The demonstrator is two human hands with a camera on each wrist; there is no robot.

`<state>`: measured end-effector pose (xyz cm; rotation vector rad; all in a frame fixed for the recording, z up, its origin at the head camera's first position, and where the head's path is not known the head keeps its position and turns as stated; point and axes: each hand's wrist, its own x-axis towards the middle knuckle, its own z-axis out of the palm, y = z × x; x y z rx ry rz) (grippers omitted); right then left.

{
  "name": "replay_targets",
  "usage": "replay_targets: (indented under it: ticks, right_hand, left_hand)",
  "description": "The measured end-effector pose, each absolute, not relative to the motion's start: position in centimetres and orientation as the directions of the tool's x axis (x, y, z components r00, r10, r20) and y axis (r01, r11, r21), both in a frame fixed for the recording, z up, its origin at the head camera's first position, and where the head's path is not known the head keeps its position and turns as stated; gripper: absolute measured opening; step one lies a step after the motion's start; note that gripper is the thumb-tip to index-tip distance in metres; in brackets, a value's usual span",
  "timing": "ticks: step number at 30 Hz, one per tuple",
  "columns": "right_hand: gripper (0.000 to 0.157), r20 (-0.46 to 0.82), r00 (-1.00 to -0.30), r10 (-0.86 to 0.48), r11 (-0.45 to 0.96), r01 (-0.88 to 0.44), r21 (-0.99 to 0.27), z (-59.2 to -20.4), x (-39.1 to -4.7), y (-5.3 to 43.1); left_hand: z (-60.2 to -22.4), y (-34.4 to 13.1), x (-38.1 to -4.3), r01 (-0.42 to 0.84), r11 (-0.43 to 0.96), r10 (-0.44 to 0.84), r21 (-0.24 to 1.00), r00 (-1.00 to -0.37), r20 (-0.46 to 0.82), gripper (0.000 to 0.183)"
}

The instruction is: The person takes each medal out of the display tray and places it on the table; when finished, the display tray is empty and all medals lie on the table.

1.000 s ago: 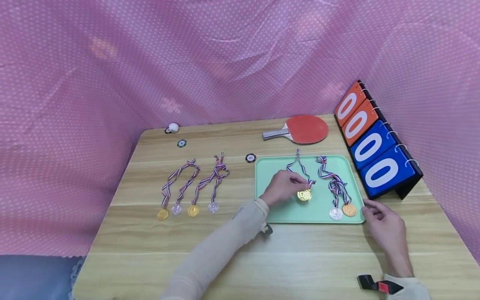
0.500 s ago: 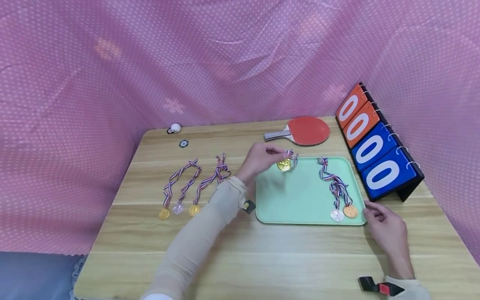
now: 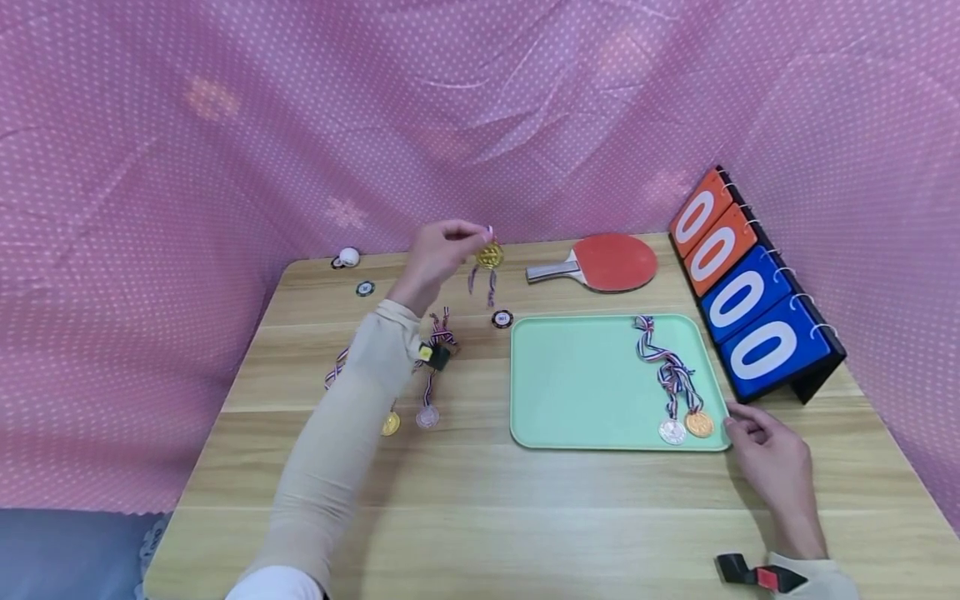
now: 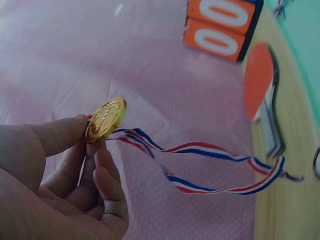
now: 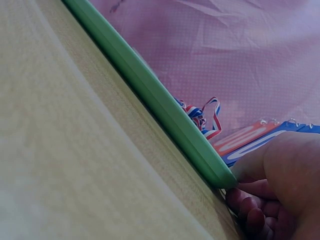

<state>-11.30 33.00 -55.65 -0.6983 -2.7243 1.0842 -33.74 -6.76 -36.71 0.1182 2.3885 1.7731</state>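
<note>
In the head view my left hand (image 3: 442,257) is raised over the back of the table, left of the tray. Thumb and finger pinch a gold medal (image 3: 490,255) near its ribbon, and the striped ribbon (image 4: 200,146) dangles from it. My right hand (image 3: 772,467) holds the front right corner of the green tray (image 3: 585,383), thumb at the rim and fingers curled beside it. On the tray's right side lie a silver medal (image 3: 672,431) and a bronze-coloured medal (image 3: 700,423) with tangled ribbons.
Left of the tray lie another gold medal (image 3: 391,423) and a silver medal (image 3: 427,416), others hidden by my left forearm. Behind are a red table tennis bat (image 3: 615,262), a white ball (image 3: 348,257) and chips (image 3: 502,318). A scoreboard (image 3: 753,287) stands at right.
My left hand has lifted the gold medal off the tray and carried it left and toward the back. My right hand has stayed at the tray corner.
</note>
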Motion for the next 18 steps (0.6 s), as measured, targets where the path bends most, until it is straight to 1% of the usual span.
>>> replay_targets:
  ticks: [2,5,9,13,18]
  right_hand:
    - [0.039,-0.049,-0.888,0.457,0.639,0.367,-0.676,-55.7,-11.2,33.0]
    - [0.039,-0.047,-0.892,0.449,0.648,0.361,-0.671,-55.6,-11.1,33.1]
    - [0.04,-0.073,-0.89,0.45,0.64,0.378,-0.669,-55.5,-11.1,33.1]
    - [0.042,-0.091,-0.889,0.449,0.634,0.389,-0.668,-55.5,-11.2,33.1]
    - [0.041,-0.082,-0.889,0.451,0.633,0.384,-0.672,-55.5,-11.3,33.0]
  left_hand:
    - [-36.7,-7.7,-34.0,-0.039,0.31,0.13,0.95,-0.988,-0.083,0.021]
    - [-37.8,-9.1,-33.9,-0.06,0.348,0.124,0.936,-0.986,-0.109,0.021]
    - [-40.8,-10.7,-33.1,-0.125,0.411,0.13,0.903,-0.972,-0.194,0.022]
    - [-44.1,-12.2,-31.8,-0.2,0.479,0.108,0.854,-0.953,-0.284,0.022]
    - [-47.0,-13.3,-30.3,-0.21,0.539,0.085,0.816,-0.95,-0.3,0.02]
